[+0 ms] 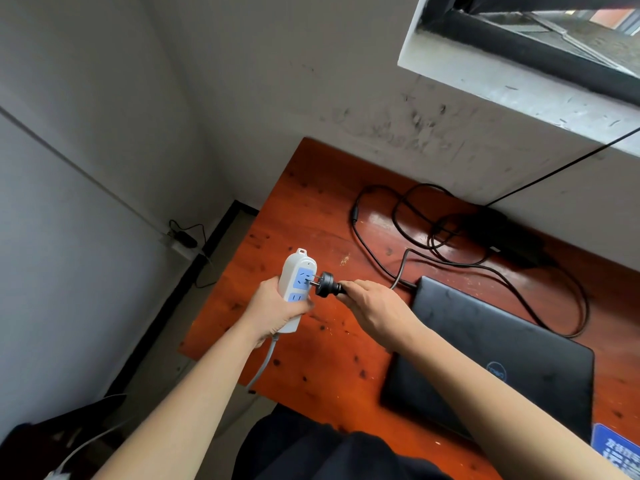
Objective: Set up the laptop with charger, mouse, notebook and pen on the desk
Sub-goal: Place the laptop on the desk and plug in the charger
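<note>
The left hand (273,308) is wrapped around a white power strip (295,289), upper socket taking the prongs of a black plug (325,281) pinched by the right hand (372,306); the closed laptop (491,362) lies on the desk (311,202), charger brick (502,237) blurred behind

Left hand (273,306) is gripping a white power strip (296,289) above the desk (311,209), and the right hand (374,306) has the black plug (325,282) with its prongs right at the top blue socket. Closed laptop (491,358) sits to the right, with the charger cable (450,251) looped behind it.
</note>
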### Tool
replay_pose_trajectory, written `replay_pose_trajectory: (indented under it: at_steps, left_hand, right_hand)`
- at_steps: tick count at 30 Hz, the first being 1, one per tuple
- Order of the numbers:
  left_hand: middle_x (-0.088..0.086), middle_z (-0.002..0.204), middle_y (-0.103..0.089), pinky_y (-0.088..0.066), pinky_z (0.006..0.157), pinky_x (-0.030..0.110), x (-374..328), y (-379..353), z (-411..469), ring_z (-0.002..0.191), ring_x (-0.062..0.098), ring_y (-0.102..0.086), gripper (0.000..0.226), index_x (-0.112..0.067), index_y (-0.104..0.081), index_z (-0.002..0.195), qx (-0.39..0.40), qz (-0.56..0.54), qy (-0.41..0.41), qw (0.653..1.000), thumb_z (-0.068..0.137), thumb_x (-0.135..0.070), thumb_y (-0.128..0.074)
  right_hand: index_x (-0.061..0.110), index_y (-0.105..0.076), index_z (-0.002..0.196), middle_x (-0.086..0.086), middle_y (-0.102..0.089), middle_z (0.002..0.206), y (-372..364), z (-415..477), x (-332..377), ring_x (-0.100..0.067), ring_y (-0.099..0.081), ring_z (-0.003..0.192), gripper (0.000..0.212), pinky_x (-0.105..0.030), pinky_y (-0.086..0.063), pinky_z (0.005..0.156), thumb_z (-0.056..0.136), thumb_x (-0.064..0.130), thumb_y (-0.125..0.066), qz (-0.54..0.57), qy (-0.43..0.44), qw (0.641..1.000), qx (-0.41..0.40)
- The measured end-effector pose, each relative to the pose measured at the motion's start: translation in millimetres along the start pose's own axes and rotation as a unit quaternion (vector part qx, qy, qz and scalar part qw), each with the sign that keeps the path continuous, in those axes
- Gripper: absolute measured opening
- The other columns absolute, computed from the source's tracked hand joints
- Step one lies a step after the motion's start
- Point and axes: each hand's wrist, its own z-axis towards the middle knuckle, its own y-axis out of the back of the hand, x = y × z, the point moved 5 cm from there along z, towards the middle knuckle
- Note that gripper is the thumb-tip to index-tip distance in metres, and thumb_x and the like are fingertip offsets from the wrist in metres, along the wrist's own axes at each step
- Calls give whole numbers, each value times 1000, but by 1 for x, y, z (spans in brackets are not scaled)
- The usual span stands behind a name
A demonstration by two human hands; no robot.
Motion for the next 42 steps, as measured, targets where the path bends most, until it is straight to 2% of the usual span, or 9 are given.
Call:
replay_pose_trajectory:
  at_steps: [3,5,10,16,20,23,31,35,42]
  left_hand:
    - [11,90,-72,-60,68,36,1,0,0,82,26,-71,33,-16,-66,97,-3,18,-3,1000,73,-18,-87]
    - [9,89,-72,-58,70,34,2,0,1,83,24,-70,34,-15,-66,96,-10,46,-8,999,71,-18,-88]
    - [6,87,-66,-47,60,21,-3,-1,5,78,18,-65,36,-12,-59,97,-21,172,-40,984,73,-22,-84]
    - [3,88,-60,-40,55,20,-6,-6,6,76,15,-59,36,-14,-53,96,-27,201,-46,978,72,-13,-80]
    - [1,87,-57,-39,54,19,-9,-11,8,73,13,-56,37,-14,-53,98,-33,210,-37,977,71,-9,-77]
    - [2,91,-58,-41,55,17,-13,-11,10,76,14,-58,41,-13,-53,104,-29,203,-36,978,71,-8,-78]
    - [1,82,-54,-38,53,20,-17,-10,13,67,13,-52,32,-16,-50,90,2,229,-49,972,71,-9,-74]
    - [4,85,-55,-41,55,21,-21,-7,17,72,17,-55,34,-14,-52,96,9,235,-56,970,72,-10,-75]
    - [3,92,-56,-41,55,19,-22,-11,25,76,19,-57,43,-19,-48,107,12,261,-69,963,74,-10,-74]
  right_hand:
    - [12,-60,124,-5,-66,91,4,2,3,-27,-60,78,35,-41,-49,64,106,35,-41,-36,0,999,14]
    - [13,-60,120,-4,-65,89,8,4,7,-27,-60,75,36,-42,-49,62,106,37,-38,-74,4,997,26]
    - [15,-56,100,-1,-60,78,12,10,18,-26,-48,55,32,-36,-34,48,107,38,-34,-164,6,985,63]
    - [15,-53,90,0,-59,71,16,18,26,-26,-48,52,19,-34,-28,47,103,23,-40,-224,-2,968,113]
    - [16,-49,81,3,-42,59,21,26,32,-18,-36,44,19,-31,-18,42,100,14,-43,-269,10,954,134]
    - [15,-52,83,3,-39,57,25,33,32,-17,-34,43,18,-30,-17,42,98,11,-44,-283,15,949,137]
    - [16,-45,80,3,-43,57,19,35,21,-16,-33,43,19,-29,-18,42,99,15,-46,-266,21,953,141]
    - [17,-41,81,6,-39,58,17,34,13,-15,-32,43,24,-30,-17,42,104,24,-43,-232,13,966,112]
    - [17,-47,76,4,-41,52,14,35,11,-15,-33,39,25,-29,-16,41,101,21,-47,-242,15,965,98]
